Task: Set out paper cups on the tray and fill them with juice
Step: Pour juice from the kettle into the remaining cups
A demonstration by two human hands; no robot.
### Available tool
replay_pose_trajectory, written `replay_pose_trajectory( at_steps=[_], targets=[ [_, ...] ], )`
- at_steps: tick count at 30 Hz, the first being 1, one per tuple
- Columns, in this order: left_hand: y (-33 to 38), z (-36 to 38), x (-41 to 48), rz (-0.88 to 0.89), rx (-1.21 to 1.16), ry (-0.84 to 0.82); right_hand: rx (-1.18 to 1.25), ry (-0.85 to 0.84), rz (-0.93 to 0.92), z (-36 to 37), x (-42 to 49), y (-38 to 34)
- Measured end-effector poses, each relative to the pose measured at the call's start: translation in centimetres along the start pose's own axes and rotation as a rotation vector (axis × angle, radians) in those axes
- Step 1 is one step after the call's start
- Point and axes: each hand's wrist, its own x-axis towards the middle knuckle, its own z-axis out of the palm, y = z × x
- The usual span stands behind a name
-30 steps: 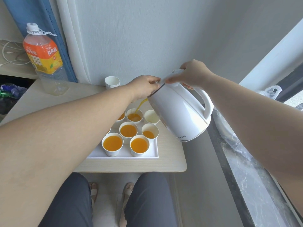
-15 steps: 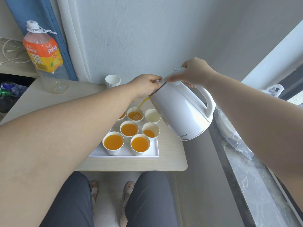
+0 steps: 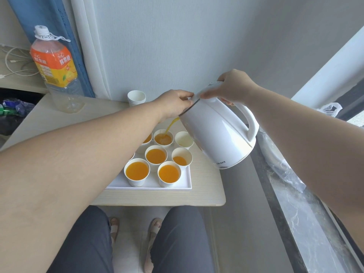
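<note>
A person seated at a small pale table (image 3: 157, 198) pours orange juice from a white kettle (image 3: 216, 134), seen from above over both forearms. The right hand (image 3: 234, 89) grips the top of the kettle's handle, fingers wrapped round it. The left hand (image 3: 175, 104) reaches across with its fingers curled, their tips on the front edge of the lid just above the spout. The kettle is tilted toward the left, and a thin juice stream (image 3: 172, 125) falls into the back-middle cup (image 3: 163, 138).

Compared with 0.5 s ago, very little differs: both hands keep the same grips, the kettle holds the same tilt, and the stream still lands in the same cup, which looks about half full.

The white tray (image 3: 149, 187) sits on the table near its front edge. 7 paper cups show plainly on it; the left forearm hides the tray's left part. The 2 front cups (image 3: 136, 171) and the centre cup (image 3: 156, 156) are nearly full, the right-middle cup (image 3: 181, 159) holds a little juice, and the back-right cup (image 3: 184, 139) is nearly empty.

A stack of spare cups (image 3: 136, 97) stands against the wall behind the tray. A large juice bottle (image 3: 55, 66), nearly drained, stands at the table's far left.
</note>
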Motion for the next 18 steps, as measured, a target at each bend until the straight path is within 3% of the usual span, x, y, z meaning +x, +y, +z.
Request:
replay_pose_trajectory(
  at_steps=[18],
  targets=[
    [-0.48,-0.31,-0.33,-0.008,0.009,-0.002,0.01,-0.007,0.001,0.55,0.0,-0.25]
  ],
)
